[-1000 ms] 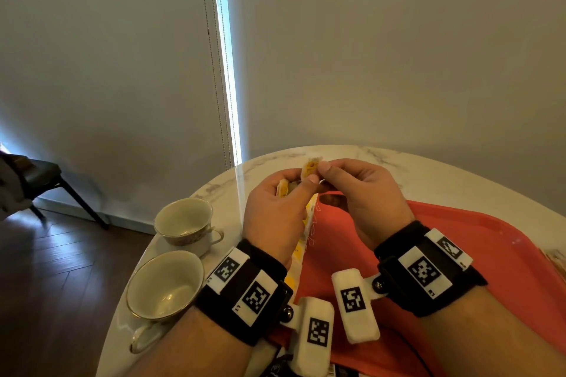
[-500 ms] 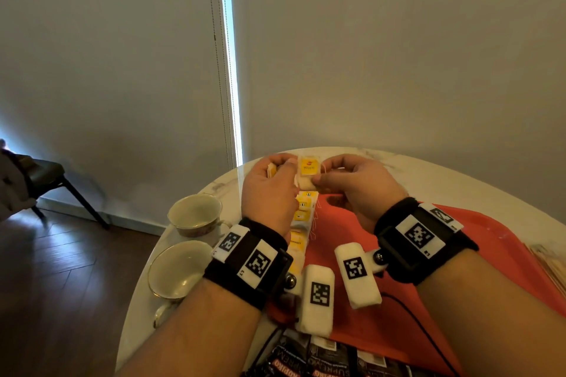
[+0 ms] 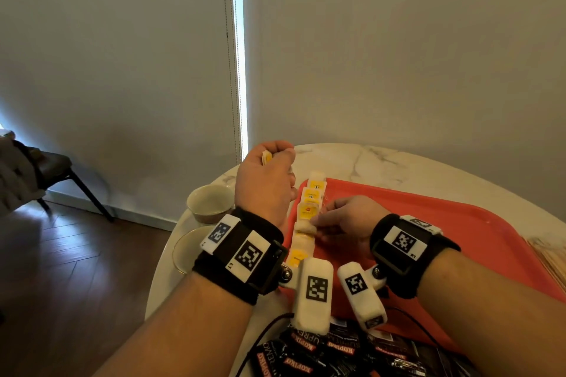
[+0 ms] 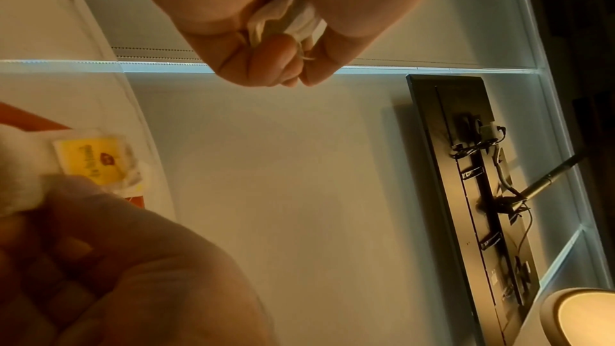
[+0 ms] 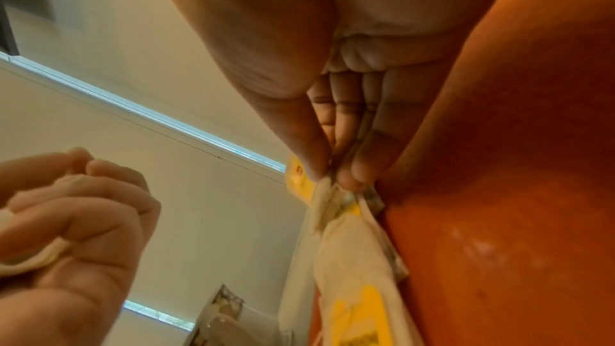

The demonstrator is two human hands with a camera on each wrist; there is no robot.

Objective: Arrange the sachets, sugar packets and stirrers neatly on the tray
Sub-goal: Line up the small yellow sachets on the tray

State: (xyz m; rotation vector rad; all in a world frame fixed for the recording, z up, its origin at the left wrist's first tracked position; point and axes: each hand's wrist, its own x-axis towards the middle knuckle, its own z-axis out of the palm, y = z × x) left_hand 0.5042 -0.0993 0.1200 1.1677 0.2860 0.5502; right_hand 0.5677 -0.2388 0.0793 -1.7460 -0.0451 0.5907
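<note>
Ahead of me hang pale roller blinds (image 3: pixel 122 55), daylight (image 3: pixel 240 52) slipping between them. Far left, a dark chair (image 3: pixel 55 168) stands on the wooden floor (image 3: pixel 76 269).

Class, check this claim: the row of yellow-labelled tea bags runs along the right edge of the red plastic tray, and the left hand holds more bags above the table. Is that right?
One detail is wrong. The row of yellow-labelled tea bags runs along the left edge of the red plastic tray, not the right; the head view shows it. The left hand does hold more bags above the table.
</note>
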